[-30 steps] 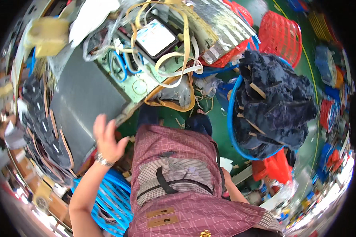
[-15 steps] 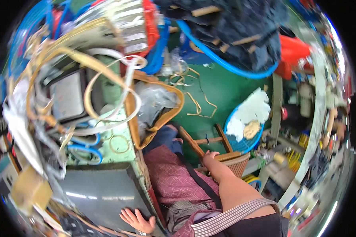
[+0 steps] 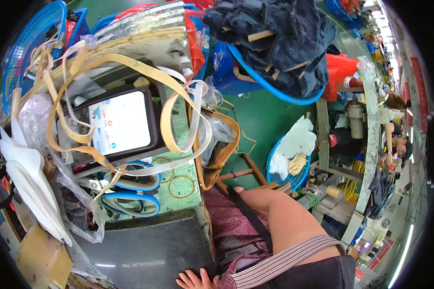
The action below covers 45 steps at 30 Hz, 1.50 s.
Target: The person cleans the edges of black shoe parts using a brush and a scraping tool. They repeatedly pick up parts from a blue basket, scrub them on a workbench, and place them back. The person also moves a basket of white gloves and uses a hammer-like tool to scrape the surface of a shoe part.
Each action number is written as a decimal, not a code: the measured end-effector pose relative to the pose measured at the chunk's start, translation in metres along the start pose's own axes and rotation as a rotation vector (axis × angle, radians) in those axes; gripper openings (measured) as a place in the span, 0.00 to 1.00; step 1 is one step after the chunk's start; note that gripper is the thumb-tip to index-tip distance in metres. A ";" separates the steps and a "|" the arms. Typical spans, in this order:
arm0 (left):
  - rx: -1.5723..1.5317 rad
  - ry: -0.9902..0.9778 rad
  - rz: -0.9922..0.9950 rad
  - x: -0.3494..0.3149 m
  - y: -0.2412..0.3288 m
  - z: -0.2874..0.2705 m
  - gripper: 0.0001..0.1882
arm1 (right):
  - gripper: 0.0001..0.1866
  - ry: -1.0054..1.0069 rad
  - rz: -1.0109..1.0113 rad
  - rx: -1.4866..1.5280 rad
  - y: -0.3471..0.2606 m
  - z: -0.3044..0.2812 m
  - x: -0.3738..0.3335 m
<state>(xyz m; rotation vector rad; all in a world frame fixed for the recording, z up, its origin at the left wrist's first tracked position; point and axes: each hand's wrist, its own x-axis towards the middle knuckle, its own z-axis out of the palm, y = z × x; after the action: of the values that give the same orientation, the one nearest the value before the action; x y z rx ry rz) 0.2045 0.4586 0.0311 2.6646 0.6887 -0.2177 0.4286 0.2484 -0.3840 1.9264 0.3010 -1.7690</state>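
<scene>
My left hand [image 3: 197, 280] lies with fingers spread on a dark, smooth slab [image 3: 144, 248] at the bench's near edge. Bent at the elbow, my right arm crosses my lap. Only a bit of my right hand [image 3: 239, 190] shows, beside the wooden stool [image 3: 241, 173]; its fingers are hidden. Ahead of my left hand are blue-handled scissors [image 3: 132, 203] and a tan ring-shaped band [image 3: 182, 187]. Beyond them a phone with a lit screen [image 3: 123, 123] rests on the bench, under looping tan and white strips [image 3: 166, 125].
A brown open container [image 3: 234, 139] holding clear plastic stands against the bench. On the green floor, a blue basket [image 3: 271, 161] carries white pieces and a tan bundle. Farther off, a large blue tub [image 3: 275, 91] is heaped with dark fabric. Another person [image 3: 395, 142] is at far right.
The view has swung left, bringing the bench farther into sight. The phone's screen is now bright. My right hand, earlier visible on the stool's edge, is now mostly hidden.
</scene>
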 end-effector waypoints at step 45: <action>-1.308 -0.546 0.218 0.240 0.149 -0.029 0.17 | 0.11 0.265 -1.907 0.797 0.230 -0.387 -0.410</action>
<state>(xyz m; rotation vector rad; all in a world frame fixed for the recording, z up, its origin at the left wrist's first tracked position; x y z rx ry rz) 0.4878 0.4541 0.0484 1.3095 0.1927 -0.2804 0.8218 0.3171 0.0761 2.4724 2.4958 -2.8312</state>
